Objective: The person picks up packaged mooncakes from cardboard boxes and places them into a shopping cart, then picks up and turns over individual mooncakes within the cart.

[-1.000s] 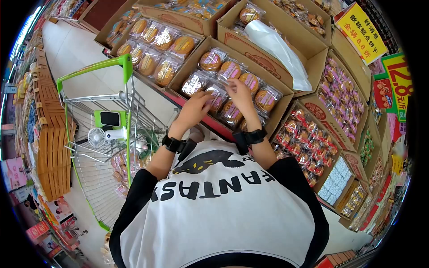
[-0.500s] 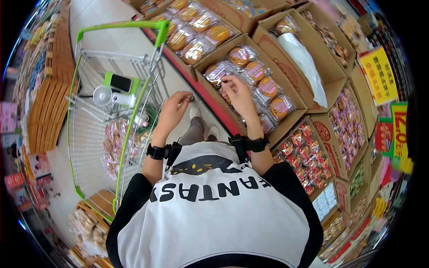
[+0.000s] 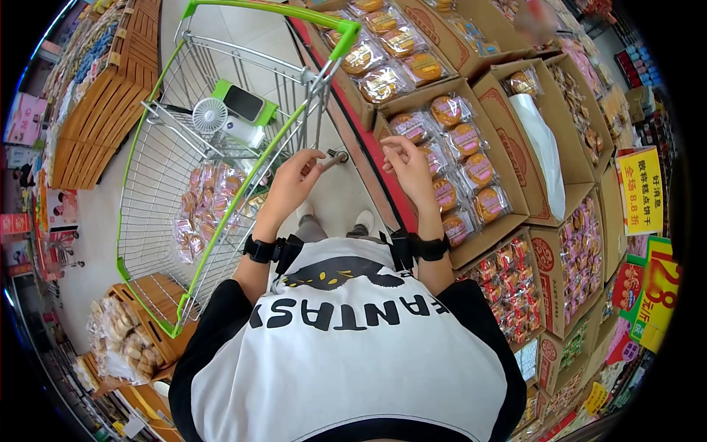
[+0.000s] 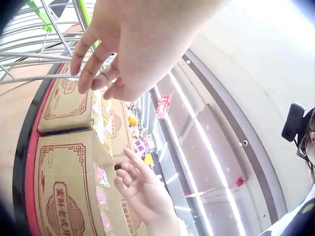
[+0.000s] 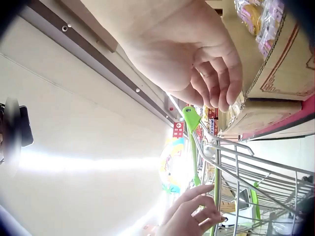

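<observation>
My left hand [image 3: 291, 186] hovers beside the shopping cart's green-edged side, its fingers loosely bent and holding nothing. My right hand [image 3: 411, 171] is at the near edge of a cardboard box [image 3: 502, 163], also with nothing in its relaxed fingers. Round cakes [image 3: 479, 169] in clear wrappers with pink print fill that box in rows. To the left stands the wire shopping cart [image 3: 345, 38]. In it lie a white fan [image 3: 210, 116], a phone [image 3: 244, 104] and a bag of pink-wrapped snacks [image 3: 210, 197]. The left wrist view shows the left hand [image 4: 140, 46] with fingers drooping near the cart wires.
More cartons of wrapped cakes adjoin the box, with red-wrapped snacks [image 3: 503, 283] nearer me. A white plastic roll [image 3: 541, 155] lies on a carton behind. A red edge strip [image 3: 372, 162] runs along the display's foot. Wooden shelving [image 3: 96, 136] and bagged bread [image 3: 125, 342] stand left.
Both hands have drawn back from over the cakes, the left toward the cart and the right to the box's near edge. The head view has turned, shifting the cart and boxes rightward.
</observation>
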`<state>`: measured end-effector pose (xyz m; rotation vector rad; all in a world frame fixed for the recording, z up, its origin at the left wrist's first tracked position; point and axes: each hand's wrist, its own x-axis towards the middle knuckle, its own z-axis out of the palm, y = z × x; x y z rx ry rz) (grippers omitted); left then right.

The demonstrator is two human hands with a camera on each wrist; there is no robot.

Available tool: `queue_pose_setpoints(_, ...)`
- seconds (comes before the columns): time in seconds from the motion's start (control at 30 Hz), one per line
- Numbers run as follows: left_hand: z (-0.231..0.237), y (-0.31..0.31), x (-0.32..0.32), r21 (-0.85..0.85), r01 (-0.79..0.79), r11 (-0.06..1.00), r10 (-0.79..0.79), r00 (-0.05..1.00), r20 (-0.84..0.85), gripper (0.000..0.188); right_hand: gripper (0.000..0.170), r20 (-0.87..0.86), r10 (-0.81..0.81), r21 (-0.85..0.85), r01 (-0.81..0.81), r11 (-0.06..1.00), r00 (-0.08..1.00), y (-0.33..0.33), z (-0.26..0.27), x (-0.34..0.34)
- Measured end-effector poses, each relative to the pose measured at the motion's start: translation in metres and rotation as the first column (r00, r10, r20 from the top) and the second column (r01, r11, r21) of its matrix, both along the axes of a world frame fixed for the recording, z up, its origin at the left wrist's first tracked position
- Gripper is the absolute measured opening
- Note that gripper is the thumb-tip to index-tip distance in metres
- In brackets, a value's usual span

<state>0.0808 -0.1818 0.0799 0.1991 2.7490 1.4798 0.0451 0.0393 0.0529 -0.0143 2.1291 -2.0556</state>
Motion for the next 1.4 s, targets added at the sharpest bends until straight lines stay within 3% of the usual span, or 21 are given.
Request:
queue_pose_setpoints(0.17,0.016,-0.036,0.005,0.012,-0.076,0.997,0.075,0.996,0.048,0.017,0.015,-0.014,0.130,-0.037,-0.131,0.991,0.991,-0.047,0.011,-0.009)
queue_pose_setpoints(0.23,0.019,-0.057,0.008,0.013,-0.109,0.994,0.109,0.993,-0.040,0.017,0.015,0.011,0.193,-0.055,-0.192,0.980,0.981,-0.073,0.029,-0.011)
queue_pose_setpoints(0.3,0.027,-0.077,0.014,0.081,-0.195,0.977,0.193,0.981,0.026,0.017,0.014,0.021,0.400,-0.066,-0.398,0.915,0.916,-0.100,0.037,-0.012)
queue_pose_setpoints(0.37,0.027,-0.102,0.020,0.058,-0.238,0.969,0.237,0.971,0.029,0.017,0.014,0.040,0.483,-0.136,-0.474,0.870,0.875,-0.130,0.042,-0.012)
queue_pose_setpoints(0.43,0.033,-0.122,0.029,0.165,-0.321,0.932,0.322,0.946,0.025,0.017,0.015,0.083,0.650,-0.099,-0.643,0.759,0.755,-0.158,0.050,-0.012)
queue_pose_setpoints(0.5,0.036,-0.147,0.039,0.115,-0.374,0.920,0.372,0.928,0.040,0.017,0.016,0.072,0.702,-0.115,-0.693,0.712,0.709,-0.186,0.051,-0.008)
queue_pose_setpoints(0.57,0.026,-0.174,0.047,0.203,-0.463,0.863,0.473,0.881,-0.005,0.018,0.017,0.087,0.819,-0.092,-0.814,0.573,0.567,-0.212,0.053,-0.004)
queue_pose_setpoints(0.6,0.025,-0.188,0.052,0.145,-0.499,0.854,0.502,0.864,0.015,0.018,0.017,0.074,0.855,-0.025,-0.856,0.516,0.513,-0.225,0.057,-0.002)
queue_pose_setpoints(0.7,0.015,-0.225,0.067,0.198,-0.574,0.795,0.578,0.815,0.039,0.018,0.016,0.094,0.912,0.038,-0.916,0.398,0.400,-0.260,0.060,0.005)
queue_pose_setpoints(0.77,0.016,-0.244,0.078,0.147,-0.622,0.769,0.622,0.781,0.056,0.018,0.016,0.063,0.934,0.092,-0.934,0.346,0.352,-0.285,0.057,0.004)
queue_pose_setpoints(0.9,-0.005,-0.293,0.090,0.219,-0.646,0.732,0.644,0.760,0.090,0.020,0.017,-0.014,0.950,0.213,-0.928,0.307,0.311,-0.337,0.044,0.002)
queue_pose_setpoints(1.0,0.003,-0.317,0.093,-0.037,-0.702,0.711,0.699,0.700,0.147,0.023,0.016,-0.022,0.950,0.251,-0.918,0.306,0.311,-0.376,0.036,-0.004)
queue_pose_setpoints(1.03,-0.001,-0.325,0.093,-0.034,-0.709,0.704,0.705,0.692,0.154,0.023,0.016,-0.015,0.953,0.251,-0.922,0.295,0.301,-0.389,0.029,-0.007)
queue_pose_setpoints(1.1,-0.011,-0.350,0.093,0.057,-0.695,0.717,0.682,0.716,0.150,0.022,0.016,0.021,0.937,0.073,-0.936,0.345,0.347,-0.413,0.012,-0.010)
queue_pose_setpoints(1.17,-0.025,-0.365,0.090,0.071,-0.692,0.719,0.678,0.720,0.148,0.024,0.015,0.086,0.928,0.070,-0.931,0.358,0.363,-0.430,-0.001,-0.014)
queue_pose_setpoints(1.23,-0.039,-0.375,0.088,-0.047,-0.671,0.740,0.664,0.718,0.209,0.026,0.014,0.243,0.830,-0.073,-0.843,0.533,0.503,-0.445,-0.026,-0.016)
queue_pose_setpoints(1.3,-0.082,-0.387,0.091,-0.035,-0.665,0.746,0.657,0.726,0.203,0.027,0.018,0.335,0.833,-0.068,-0.871,0.487,0.440,-0.448,-0.047,-0.022)
queue_pose_setpoints(1.4,-0.121,-0.395,0.095,-0.058,-0.597,0.800,0.577,0.738,0.350,0.028,0.016,0.572,0.737,-0.096,-0.864,0.495,0.359,-0.450,-0.075,-0.024)
